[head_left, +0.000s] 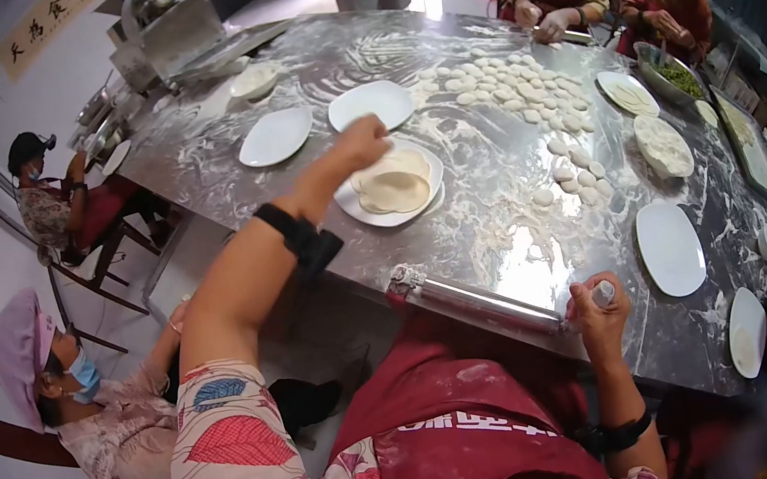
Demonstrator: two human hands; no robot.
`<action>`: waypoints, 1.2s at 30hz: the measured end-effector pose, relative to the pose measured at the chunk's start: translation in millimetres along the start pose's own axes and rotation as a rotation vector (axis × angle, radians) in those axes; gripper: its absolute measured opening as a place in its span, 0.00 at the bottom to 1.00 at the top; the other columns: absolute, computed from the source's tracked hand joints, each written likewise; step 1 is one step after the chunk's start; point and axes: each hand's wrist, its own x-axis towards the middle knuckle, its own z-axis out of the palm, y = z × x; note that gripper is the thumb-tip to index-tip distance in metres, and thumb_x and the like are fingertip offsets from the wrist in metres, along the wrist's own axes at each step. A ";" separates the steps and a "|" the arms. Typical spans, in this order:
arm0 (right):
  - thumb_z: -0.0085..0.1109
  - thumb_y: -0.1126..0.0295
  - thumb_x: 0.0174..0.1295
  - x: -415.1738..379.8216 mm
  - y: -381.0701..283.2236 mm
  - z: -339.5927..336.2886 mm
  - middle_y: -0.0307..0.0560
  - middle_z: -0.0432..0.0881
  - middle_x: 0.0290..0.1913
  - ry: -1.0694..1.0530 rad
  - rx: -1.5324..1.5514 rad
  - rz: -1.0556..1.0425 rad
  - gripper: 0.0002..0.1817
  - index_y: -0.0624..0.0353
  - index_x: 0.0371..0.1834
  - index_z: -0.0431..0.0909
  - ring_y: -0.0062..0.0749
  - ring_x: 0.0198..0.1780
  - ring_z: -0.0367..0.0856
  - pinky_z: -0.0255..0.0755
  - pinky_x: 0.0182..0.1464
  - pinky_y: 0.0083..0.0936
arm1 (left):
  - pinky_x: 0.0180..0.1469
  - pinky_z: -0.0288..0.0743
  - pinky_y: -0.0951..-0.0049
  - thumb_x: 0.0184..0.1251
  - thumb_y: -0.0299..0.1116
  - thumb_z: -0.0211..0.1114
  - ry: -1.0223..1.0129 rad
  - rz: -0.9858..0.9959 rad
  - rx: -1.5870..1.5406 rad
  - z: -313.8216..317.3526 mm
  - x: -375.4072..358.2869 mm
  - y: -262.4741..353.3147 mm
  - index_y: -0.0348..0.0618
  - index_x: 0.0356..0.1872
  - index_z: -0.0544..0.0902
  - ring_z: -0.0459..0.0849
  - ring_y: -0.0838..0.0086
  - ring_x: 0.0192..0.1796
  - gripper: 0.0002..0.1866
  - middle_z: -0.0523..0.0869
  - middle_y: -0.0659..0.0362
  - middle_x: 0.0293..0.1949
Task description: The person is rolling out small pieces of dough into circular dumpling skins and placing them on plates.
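My left hand (365, 141) reaches over the near rim of a white plate (350, 207) that holds a stack of thin round dough wrappers (395, 187). Its fingers are curled closed, and what they hold, if anything, is hidden. My right hand (603, 316) is wrapped around the right handle of a shiny metal rolling pin (485, 299). The pin lies along the near edge of the floury metal table (464, 236), its left handle free.
Two white plates (275, 138) (371, 106) stand beyond my left hand. Many small dough pieces (521, 90) lie across the table. To the right are a white plate (670, 248), a flour dish (663, 146) and a bowl of green filling (678, 78). Several people sit around the table.
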 end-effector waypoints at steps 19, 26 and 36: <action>0.66 0.72 0.54 7.7 16.7 -9.9 0.37 0.75 0.17 -0.025 -0.057 0.054 0.11 0.59 0.25 0.70 0.17 0.20 0.72 0.67 0.22 0.18 | 0.47 0.73 0.56 0.45 0.39 0.70 -0.441 0.245 0.272 187.4 34.7 202.0 0.40 0.43 0.78 0.80 0.51 0.45 0.23 0.82 0.46 0.42; 0.65 0.75 0.55 4.7 -0.7 -7.3 0.39 0.75 0.16 -0.045 -0.014 0.072 0.11 0.59 0.26 0.69 0.17 0.17 0.72 0.64 0.18 0.17 | 0.40 0.78 0.64 0.50 0.30 0.66 -0.450 0.253 -0.265 162.5 23.0 211.1 0.37 0.45 0.74 0.83 0.61 0.38 0.19 0.83 0.52 0.34; 0.63 0.78 0.54 3.2 5.1 -4.8 0.37 0.74 0.17 -0.013 0.017 0.051 0.11 0.58 0.25 0.68 0.17 0.18 0.72 0.65 0.19 0.17 | 0.26 0.78 0.74 0.62 0.29 0.56 -0.869 -0.062 -0.804 127.0 -56.9 186.1 0.37 0.35 0.72 0.83 0.72 0.27 0.06 0.80 0.56 0.26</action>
